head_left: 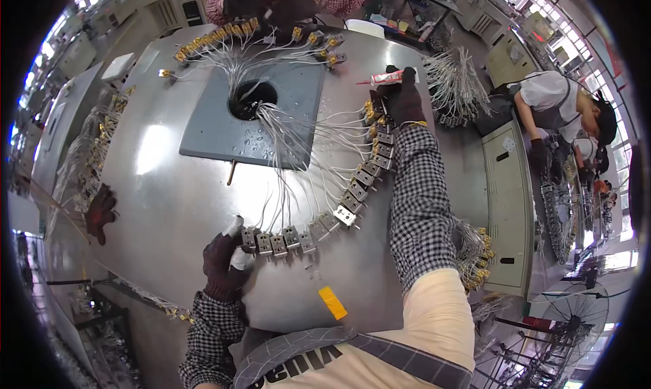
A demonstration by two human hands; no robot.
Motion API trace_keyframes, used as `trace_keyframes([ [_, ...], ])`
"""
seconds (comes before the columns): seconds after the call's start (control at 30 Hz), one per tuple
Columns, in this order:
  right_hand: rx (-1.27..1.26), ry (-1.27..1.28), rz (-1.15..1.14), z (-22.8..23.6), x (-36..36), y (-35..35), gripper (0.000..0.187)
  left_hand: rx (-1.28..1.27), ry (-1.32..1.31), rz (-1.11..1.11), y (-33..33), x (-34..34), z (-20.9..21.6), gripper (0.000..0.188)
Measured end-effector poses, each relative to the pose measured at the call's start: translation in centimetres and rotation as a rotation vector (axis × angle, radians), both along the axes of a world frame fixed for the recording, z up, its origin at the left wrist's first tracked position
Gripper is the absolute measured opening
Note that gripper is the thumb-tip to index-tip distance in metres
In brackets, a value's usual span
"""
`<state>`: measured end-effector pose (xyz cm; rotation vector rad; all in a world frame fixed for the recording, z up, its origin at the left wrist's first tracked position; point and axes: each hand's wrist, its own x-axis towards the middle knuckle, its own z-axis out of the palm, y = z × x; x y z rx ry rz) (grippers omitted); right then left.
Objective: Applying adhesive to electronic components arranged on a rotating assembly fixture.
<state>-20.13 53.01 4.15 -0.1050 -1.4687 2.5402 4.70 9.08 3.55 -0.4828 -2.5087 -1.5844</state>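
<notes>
My right hand (405,103), in a dark glove, is closed around a red-and-white squeeze tube (385,78) whose thin red nozzle points left. Just below it begins a curved row of small metal connectors (351,198), the ones nearest that hand brassy yellow. White wires (288,141) run from these connectors into the round hole of a wet grey board (210,131). At the row's left end is my left hand (227,263), also gloved, with white-covered fingertips. Its thumb and forefinger are spread beside the end connector (249,238); whether they touch it I cannot tell.
Across the metal table (156,212), a person's gloved hands (271,8) are near another arc of brassy connectors (217,37). A loose dark glove (102,214) lies at the left edge, a yellow strip (332,303) in front of me. Wire bundles (458,84) hang at right.
</notes>
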Motion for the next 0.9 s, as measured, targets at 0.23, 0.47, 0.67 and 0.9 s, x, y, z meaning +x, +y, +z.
trace_keyframes([
  [0.23, -0.252, -0.15, 0.088, 0.0, 8.7, -2.7, 0.062, 0.767, -0.343, 0.355, -1.5, -1.0, 0.9, 0.041],
  [0.47, -0.265, -0.227, -0.07, 2.4, 13.5, -6.2, 0.049, 0.883, -0.392, 0.38, -11.4, -6.3, -1.8, 0.054],
  [0.67, 0.482, 0.158, -0.455, 3.4, 13.8, -8.0, 0.042, 0.754, -0.243, 0.422, -13.3, -5.7, -2.8, 0.053],
  [0.9, 0.41, 0.166, -0.493, 3.1, 14.4, -8.3, 0.046, 0.494, -0.071, 0.638, -12.6, -6.4, -2.8, 0.055],
])
